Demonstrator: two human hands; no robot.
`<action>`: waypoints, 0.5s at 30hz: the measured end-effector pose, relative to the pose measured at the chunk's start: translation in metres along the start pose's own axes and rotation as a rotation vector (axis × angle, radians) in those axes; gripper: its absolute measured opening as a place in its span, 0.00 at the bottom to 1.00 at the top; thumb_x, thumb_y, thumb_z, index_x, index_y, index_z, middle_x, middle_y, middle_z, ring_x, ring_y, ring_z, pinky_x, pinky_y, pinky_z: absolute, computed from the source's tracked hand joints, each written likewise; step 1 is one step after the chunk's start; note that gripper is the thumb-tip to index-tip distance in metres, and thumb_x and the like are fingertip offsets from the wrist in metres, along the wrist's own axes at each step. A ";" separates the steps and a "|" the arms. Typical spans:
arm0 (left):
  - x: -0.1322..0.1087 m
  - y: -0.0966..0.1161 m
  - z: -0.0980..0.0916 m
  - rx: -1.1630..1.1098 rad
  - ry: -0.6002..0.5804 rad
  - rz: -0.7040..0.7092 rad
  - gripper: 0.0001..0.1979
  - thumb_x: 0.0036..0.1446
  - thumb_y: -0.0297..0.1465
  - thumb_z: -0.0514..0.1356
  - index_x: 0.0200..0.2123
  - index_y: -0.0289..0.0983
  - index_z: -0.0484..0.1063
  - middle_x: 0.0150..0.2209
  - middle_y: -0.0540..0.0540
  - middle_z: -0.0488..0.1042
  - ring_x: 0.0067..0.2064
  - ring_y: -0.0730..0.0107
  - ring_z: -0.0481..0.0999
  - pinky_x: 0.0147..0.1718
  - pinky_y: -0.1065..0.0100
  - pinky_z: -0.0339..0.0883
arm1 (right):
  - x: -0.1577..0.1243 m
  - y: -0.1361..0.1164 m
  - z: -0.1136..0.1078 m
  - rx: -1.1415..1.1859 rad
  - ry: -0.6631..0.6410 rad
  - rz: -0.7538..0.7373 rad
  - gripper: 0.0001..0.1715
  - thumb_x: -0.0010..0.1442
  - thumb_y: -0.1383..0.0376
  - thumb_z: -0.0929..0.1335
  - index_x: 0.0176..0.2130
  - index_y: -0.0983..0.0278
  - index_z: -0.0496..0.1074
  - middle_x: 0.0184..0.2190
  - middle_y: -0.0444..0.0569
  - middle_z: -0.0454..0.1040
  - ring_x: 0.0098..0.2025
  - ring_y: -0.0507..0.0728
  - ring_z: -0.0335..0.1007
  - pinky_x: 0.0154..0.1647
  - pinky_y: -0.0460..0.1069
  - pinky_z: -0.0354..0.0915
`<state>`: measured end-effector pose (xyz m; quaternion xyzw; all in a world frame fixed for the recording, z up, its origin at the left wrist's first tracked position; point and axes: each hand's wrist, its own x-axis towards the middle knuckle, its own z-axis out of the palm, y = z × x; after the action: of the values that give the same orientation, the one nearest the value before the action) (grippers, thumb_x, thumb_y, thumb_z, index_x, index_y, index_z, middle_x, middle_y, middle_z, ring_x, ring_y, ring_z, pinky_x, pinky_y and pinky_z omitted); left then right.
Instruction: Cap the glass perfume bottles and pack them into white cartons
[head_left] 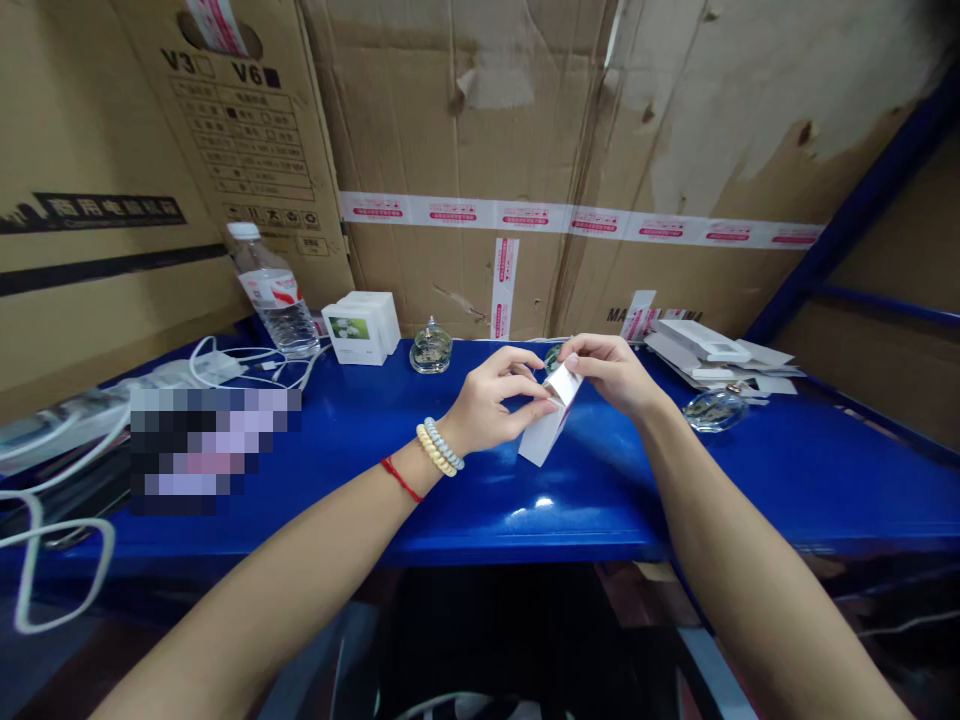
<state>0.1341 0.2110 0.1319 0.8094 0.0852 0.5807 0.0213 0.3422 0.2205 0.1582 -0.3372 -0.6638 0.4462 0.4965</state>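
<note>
A small white cardboard box (541,442) stands tilted on the blue table in front of me, its top flap raised. My left hand (496,402), with coiled bands and a red string at the wrist, holds the box's upper left edge between thumb and fingers. My right hand (611,370) pinches the flap at the top from the other side. The inside of the box is hidden from me. Just behind the hands a partly covered greenish glass item (553,355) shows. To the left stands a clear glass bottle (430,350); another glass bottle (715,409) lies right of my right hand.
Several white boxes (363,328) stand together at the back left, beside a water bottle (278,295) and white cables (217,362). Flattened white cartons (701,350) are stacked at the back right. Large cardboard (465,120) walls off the back of the blue table (465,520).
</note>
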 end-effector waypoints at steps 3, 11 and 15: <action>0.001 0.000 -0.001 0.020 -0.010 0.036 0.04 0.52 0.30 0.68 0.30 0.35 0.77 0.42 0.42 0.76 0.36 0.74 0.78 0.38 0.68 0.77 | 0.002 0.002 0.004 -0.020 -0.017 -0.009 0.12 0.46 0.60 0.75 0.26 0.66 0.73 0.22 0.41 0.68 0.25 0.47 0.61 0.28 0.45 0.56; 0.004 0.003 -0.003 -0.006 -0.016 0.005 0.03 0.53 0.28 0.67 0.28 0.36 0.76 0.36 0.44 0.79 0.38 0.72 0.79 0.40 0.68 0.77 | 0.003 0.003 0.009 -0.048 0.009 0.007 0.11 0.44 0.61 0.73 0.25 0.66 0.70 0.23 0.41 0.67 0.26 0.47 0.59 0.30 0.46 0.53; 0.001 0.003 -0.002 -0.135 -0.012 -0.226 0.06 0.51 0.30 0.67 0.31 0.35 0.74 0.34 0.45 0.79 0.33 0.73 0.79 0.34 0.71 0.76 | 0.004 0.004 0.010 -0.038 -0.007 0.039 0.10 0.44 0.62 0.71 0.26 0.66 0.70 0.23 0.41 0.66 0.26 0.47 0.59 0.31 0.46 0.53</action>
<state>0.1326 0.2077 0.1341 0.7949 0.1363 0.5740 0.1418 0.3318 0.2231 0.1553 -0.3579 -0.6672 0.4441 0.4792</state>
